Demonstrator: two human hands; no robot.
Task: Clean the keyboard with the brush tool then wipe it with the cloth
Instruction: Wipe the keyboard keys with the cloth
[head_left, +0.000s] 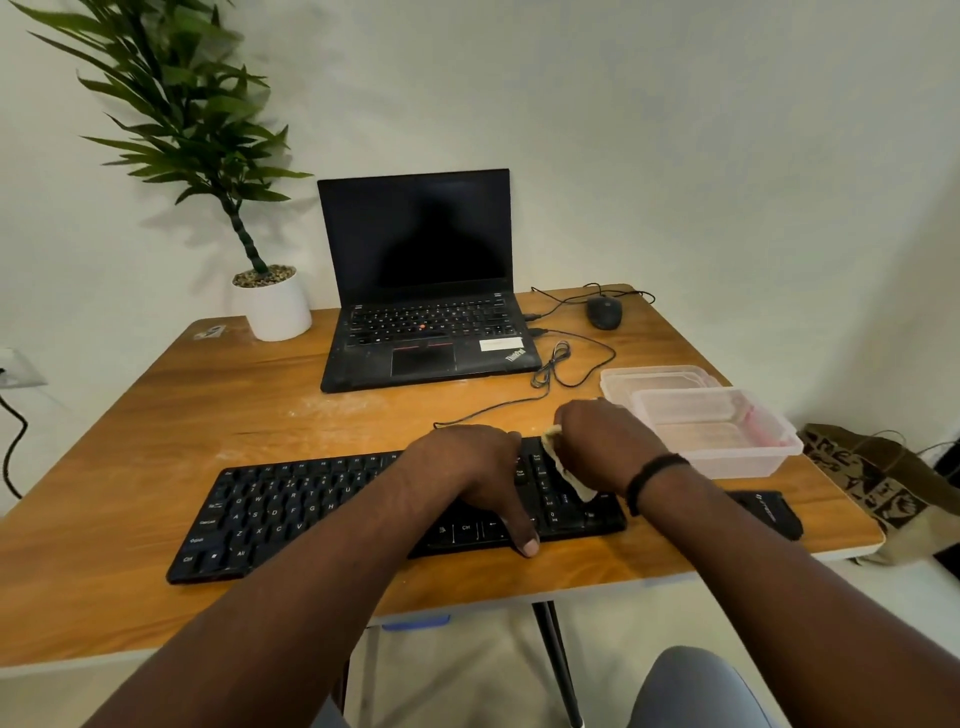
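Tabletop (156, 415), wood, carries everything; pale dusty smears on it beyond the left hand

Keyboard (291, 514), black, full width, lies flat under both hands near the front edge of the tabletop. Looks light, rigid plastic, so it likely slides when rubbed unless pinned. Keys are loose caps, so light pressure, no snagging. Best hold is flat palm on the deck or a pinch on the front rim, not on single keys

Left hand (467, 467) rests on the keyboard's right-middle part, palm down, fingers spread and fairly straight, thumb hooked over the front edge. Grasps nothing, seems to be steadying the board

Right hand (608, 447) just right of the left hand, over the number-pad end, fingers curled round the cloth (569, 470), knuckles up, dark band on the wrist

Cloth is small, pale, soft and limp; a bunched corner sticks out left of and below the right hand, touching the keys. Handles best wadded in the fingers; a loose edge could catch on key caps

Small black flat item (769, 512), just right of the right wrist on the tabletop; can't tell if it's the brush tool

Wiping stage seems under way, judging by cloth on keys
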